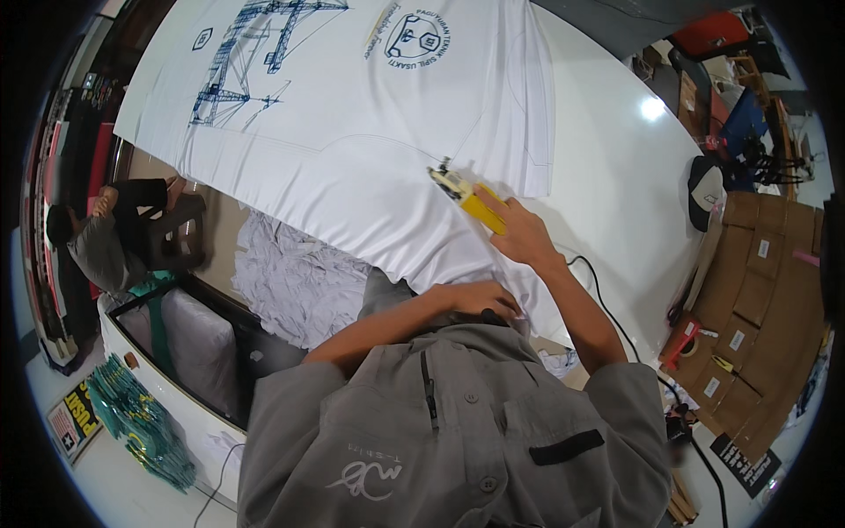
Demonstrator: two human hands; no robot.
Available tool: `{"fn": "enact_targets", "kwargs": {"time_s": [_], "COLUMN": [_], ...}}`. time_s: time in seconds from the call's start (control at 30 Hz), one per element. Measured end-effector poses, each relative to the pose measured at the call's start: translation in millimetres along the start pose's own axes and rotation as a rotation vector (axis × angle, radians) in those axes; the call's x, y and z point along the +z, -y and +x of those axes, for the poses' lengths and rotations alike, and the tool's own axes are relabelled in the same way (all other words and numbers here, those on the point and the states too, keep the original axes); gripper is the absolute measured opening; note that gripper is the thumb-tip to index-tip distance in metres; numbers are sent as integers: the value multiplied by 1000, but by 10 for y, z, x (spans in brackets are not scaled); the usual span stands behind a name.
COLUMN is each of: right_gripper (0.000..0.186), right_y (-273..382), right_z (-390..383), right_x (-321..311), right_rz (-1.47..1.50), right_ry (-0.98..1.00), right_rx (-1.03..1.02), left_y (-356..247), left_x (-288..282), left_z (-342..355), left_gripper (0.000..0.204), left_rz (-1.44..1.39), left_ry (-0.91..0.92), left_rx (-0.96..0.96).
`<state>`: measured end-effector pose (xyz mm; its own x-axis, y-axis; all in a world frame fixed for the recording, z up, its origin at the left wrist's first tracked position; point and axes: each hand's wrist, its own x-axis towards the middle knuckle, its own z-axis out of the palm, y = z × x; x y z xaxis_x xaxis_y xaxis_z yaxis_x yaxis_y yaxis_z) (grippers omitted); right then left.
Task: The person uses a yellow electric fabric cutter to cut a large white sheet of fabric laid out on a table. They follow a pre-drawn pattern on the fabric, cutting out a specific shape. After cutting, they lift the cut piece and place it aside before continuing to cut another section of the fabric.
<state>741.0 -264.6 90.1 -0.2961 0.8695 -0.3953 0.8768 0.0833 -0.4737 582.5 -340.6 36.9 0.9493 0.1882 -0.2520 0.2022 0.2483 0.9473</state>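
A: Biggest thing first?

B: White cutting table [616, 167], running from the far edge down to the near right corner. On it a stack of white printed T-shirts [352, 114] covers the left and middle, dark blue line print up top, hanging over the table's left edge.

A: Below that edge?

B: Heap of white fabric offcuts [295, 282] just beside the table's left edge, lower down. Flattened cardboard boxes [757, 299] stacked off the right edge. Another person [101, 242] crouches well off to the left.

A: Hands?

B: Right hand [519, 233] is closed around a yellow handheld electric fabric cutter [466, 198], fingers wrapped on the handle. Cutter head sits on the shirt stack, near its right edge. Black cord [607, 304] trails from the hand toward the near right corner.

A: Left?

B: Left hand [480, 299] lies on the shirt stack at its near edge, just beside the right forearm. Fingers curled narrow; can't tell whether they pinch cloth or just press it.
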Motion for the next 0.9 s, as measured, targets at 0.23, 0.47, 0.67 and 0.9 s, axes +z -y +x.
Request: {"fn": "enact_targets", "kwargs": {"time_s": [0.23,0.47,0.67,0.9], "right_gripper": [96,98,100,100], "right_y": [-212,-82,-32,71], "right_z": [-528,-404,-125,73], "right_x": [178,246,189,69], "right_rz": [71,20,-3,-4], "right_ry": [-117,-167,-162,-108], "right_rx": [112,120,70,92], "left_y": [437,696,640,653], "left_x": [-541,-622,-629,-622], "left_z": [-1016,-1248,-1287,-1281], "left_gripper": [56,76,74,74], "left_rz": [861,1066,1014,1021], "left_ry": [-1315,-1203,-1196,-1209], "left_rx": [-105,-353,-328,-328]}}
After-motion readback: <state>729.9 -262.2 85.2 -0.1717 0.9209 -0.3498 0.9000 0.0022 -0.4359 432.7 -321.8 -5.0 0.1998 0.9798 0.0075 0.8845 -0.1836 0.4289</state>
